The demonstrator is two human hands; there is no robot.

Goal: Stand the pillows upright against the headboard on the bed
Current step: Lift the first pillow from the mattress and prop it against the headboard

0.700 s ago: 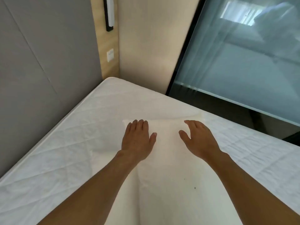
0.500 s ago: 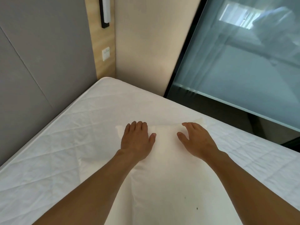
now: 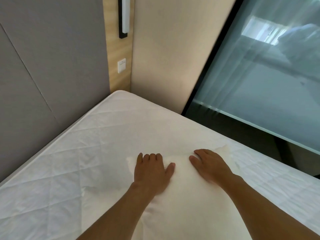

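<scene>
A white pillow [image 3: 187, 205] lies flat on the quilted white mattress [image 3: 103, 135], its far edge pointing towards the bed's far corner. My left hand [image 3: 151, 172] rests on the pillow's far left part, fingers curled over the far edge and thumb on top. My right hand [image 3: 209, 167] sits on the far right part, its fingers also bent over that edge. A second white pillow [image 3: 107, 201] seems to lie partly under the first, showing at its left side. The grey padded headboard [image 3: 43, 66] runs along the left, well apart from the pillows.
A wooden strip [image 3: 119, 80] with a white switch [image 3: 121, 65] and a wall lamp [image 3: 125, 16] stands at the bed's far corner. Beside it is a beige wall, then a large black-framed glass pane [image 3: 259, 84] along the bed's right side.
Both hands lay flat on the pillow before; their fingers have now curled over its far edge. The view has tilted up a little, so hands and pillow sit lower in the frame.
</scene>
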